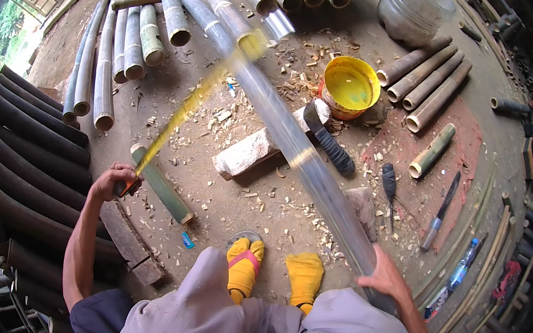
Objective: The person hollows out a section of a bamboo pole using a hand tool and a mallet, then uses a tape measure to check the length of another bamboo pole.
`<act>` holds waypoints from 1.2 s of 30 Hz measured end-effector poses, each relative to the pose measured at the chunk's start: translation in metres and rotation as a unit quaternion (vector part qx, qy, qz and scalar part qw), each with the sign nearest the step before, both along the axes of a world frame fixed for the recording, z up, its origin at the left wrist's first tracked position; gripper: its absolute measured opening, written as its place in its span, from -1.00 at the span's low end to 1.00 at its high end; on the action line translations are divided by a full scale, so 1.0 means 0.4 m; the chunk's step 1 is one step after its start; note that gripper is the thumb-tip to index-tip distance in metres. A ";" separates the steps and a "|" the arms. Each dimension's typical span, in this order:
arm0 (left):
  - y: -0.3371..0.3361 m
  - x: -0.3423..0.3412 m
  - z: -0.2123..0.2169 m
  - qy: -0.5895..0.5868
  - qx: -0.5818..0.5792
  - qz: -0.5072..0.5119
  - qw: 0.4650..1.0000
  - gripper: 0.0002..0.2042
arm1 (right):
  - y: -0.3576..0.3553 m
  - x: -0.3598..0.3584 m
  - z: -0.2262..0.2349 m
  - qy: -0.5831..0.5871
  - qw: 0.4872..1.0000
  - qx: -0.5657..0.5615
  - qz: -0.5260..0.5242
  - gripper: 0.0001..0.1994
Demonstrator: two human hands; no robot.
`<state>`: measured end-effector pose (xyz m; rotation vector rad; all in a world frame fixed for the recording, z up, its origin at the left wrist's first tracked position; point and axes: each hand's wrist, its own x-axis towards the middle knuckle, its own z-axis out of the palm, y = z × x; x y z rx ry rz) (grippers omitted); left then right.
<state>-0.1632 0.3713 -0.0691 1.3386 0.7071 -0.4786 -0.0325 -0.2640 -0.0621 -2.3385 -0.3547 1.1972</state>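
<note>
My left hand is closed round a tape measure with a bit of orange showing at the fist. From it a yellow tape runs up to the far part of a long bamboo pole, blurred by motion. The pole slants from the upper middle down to the right, and my right hand grips its near end beside my right knee. Beneath the pole, a pale wood block lies on the ground, with a dark-wrapped tool against it. Below my left hand rests a short green bamboo piece.
Bamboo poles lie at the far left, dark bamboo is stacked at left. A yellow bucket stands beyond the block. To the right lie short bamboo lengths, a knife, a dark-handled tool and a plastic bottle. Chips litter the ground.
</note>
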 end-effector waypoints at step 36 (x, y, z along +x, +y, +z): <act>-0.475 0.215 -0.206 -0.067 -0.271 0.260 0.924 -0.71 | 0.380 0.046 -0.206 -0.223 0.972 0.062 -0.047 -0.08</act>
